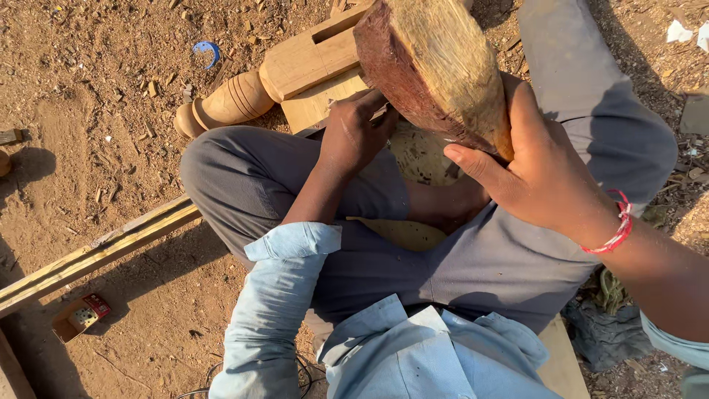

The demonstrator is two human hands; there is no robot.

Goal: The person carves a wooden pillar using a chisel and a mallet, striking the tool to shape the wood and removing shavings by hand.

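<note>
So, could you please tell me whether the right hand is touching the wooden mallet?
Touching. The head view shows the right hand wrapped around the wooden mallet, its thumb pressed flat against the reddish side and no gap between them.

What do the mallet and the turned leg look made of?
Mallet in the right hand: rough unfinished wood, fibrous pale face, reddish bark-like side. Turned leg: pale bare wood with lathe grooves and a cut slot, seemingly unvarnished.

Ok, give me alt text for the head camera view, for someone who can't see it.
A seated person's right hand raises a thick wooden mallet while the left hand holds a small tool against a carved wooden leg lying on sandy, chip-strewn ground.
</note>
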